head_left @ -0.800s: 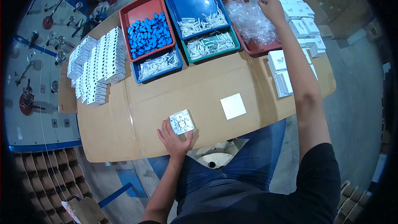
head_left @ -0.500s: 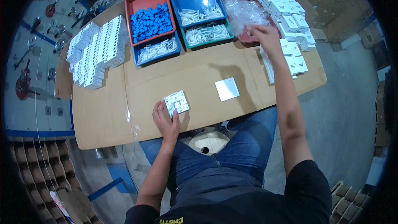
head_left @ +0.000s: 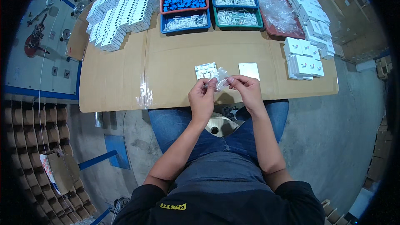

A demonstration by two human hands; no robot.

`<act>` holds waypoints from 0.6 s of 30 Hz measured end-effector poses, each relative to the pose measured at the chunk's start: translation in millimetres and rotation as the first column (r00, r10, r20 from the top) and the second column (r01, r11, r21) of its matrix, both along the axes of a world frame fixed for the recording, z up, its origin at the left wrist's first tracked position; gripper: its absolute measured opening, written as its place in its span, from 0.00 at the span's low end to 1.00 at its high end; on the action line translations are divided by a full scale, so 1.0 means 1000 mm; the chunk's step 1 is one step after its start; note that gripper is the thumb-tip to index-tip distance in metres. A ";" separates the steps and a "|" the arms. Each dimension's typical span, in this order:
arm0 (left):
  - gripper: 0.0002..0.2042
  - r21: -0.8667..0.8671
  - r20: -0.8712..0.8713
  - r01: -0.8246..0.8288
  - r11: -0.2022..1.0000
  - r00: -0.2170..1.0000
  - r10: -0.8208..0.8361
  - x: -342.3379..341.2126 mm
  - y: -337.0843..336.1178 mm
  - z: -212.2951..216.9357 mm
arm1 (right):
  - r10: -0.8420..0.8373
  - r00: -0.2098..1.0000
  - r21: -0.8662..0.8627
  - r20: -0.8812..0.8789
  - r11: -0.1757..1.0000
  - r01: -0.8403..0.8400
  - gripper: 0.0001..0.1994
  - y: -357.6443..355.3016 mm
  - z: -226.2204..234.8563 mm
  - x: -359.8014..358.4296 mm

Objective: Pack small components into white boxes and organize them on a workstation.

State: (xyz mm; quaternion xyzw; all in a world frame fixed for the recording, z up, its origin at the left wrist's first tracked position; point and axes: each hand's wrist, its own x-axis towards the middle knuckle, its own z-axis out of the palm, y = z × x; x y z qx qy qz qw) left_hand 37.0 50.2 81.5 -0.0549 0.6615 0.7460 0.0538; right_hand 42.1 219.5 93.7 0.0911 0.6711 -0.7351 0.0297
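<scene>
Between my two hands, close to the table's near edge, is a small clear plastic bag (head_left: 221,76). My left hand (head_left: 202,100) pinches one side of it with thumb and fingers. The other side is pinched by my right hand (head_left: 248,93). What the bag contains, if anything, is too small to make out. Just beyond my left fingers lies a square white plastic part (head_left: 205,70) with moulded details facing up, partly hidden by the bag. A flat, plain white square plate (head_left: 249,70) lies beyond my right hand.
Across the back stand a red tray (head_left: 186,4) of blue pieces, blue (head_left: 186,28) and green (head_left: 238,27) trays of white pieces, and a red tray (head_left: 278,34) of clear bags. White boxes are stacked at left (head_left: 121,16) and right (head_left: 306,64) on the cardboard-covered table (head_left: 175,62).
My right hand has come back from the tray of clear bags with a bag. My left hand has left the white part and now grips the bag too. The view has shifted.
</scene>
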 end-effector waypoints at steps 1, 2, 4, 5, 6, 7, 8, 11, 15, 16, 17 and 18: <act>0.11 0.001 0.004 0.000 1.000 1.000 0.000 0.003 0.001 0.003 | -0.018 1.000 -0.012 -0.017 1.000 0.017 0.09 -0.002 0.003 0.001; 0.11 0.019 -0.007 -0.021 1.000 1.000 0.021 0.007 0.004 0.008 | -0.035 0.999 -0.024 -0.033 0.999 0.034 0.09 -0.004 0.004 0.002; 0.12 0.039 -0.018 -0.047 0.998 0.999 0.048 0.009 0.004 0.009 | -0.072 0.995 -0.086 -0.067 0.994 0.066 0.08 -0.004 0.002 0.003; 0.11 0.004 -0.063 -0.038 0.999 0.997 0.038 0.007 0.003 0.005 | -0.111 0.988 -0.151 -0.102 0.984 0.095 0.08 -0.004 0.002 0.001; 0.11 -0.032 -0.108 -0.031 0.999 0.994 0.028 0.006 0.001 0.004 | -0.106 0.989 -0.149 -0.103 0.985 0.090 0.08 -0.001 0.004 -0.001; 0.11 -0.029 -0.104 -0.031 0.999 0.994 0.027 0.002 0.000 0.008 | -0.059 0.990 -0.116 -0.128 0.992 0.044 0.08 0.006 0.007 -0.001; 0.11 0.047 -0.097 -0.002 0.999 0.995 0.007 -0.002 -0.004 0.018 | -0.006 0.989 -0.087 -0.147 0.996 -0.007 0.08 0.010 0.011 0.000; 0.10 0.095 -0.051 0.117 0.989 0.992 -0.112 -0.005 -0.009 0.026 | 0.134 0.984 -0.010 -0.116 0.991 -0.136 0.07 0.007 0.016 0.003; 0.09 0.060 -0.045 0.085 0.995 0.996 -0.082 -0.004 -0.003 0.024 | 0.113 0.990 -0.074 -0.083 0.990 -0.119 0.06 -0.012 0.021 0.006; 0.10 0.101 -0.093 0.003 0.995 0.996 0.007 -0.004 0.000 0.025 | 0.053 0.996 -0.108 -0.070 0.992 -0.061 0.06 -0.014 0.024 0.008; 0.10 0.100 -0.092 0.006 0.995 0.996 0.003 -0.004 -0.001 0.025 | 0.050 0.996 -0.110 -0.070 0.992 -0.057 0.06 -0.012 0.023 0.011; 0.09 0.085 -0.093 -0.029 0.996 0.995 0.037 -0.004 -0.003 0.027 | 0.166 0.986 -0.135 -0.012 0.977 -0.166 0.06 -0.009 0.022 0.013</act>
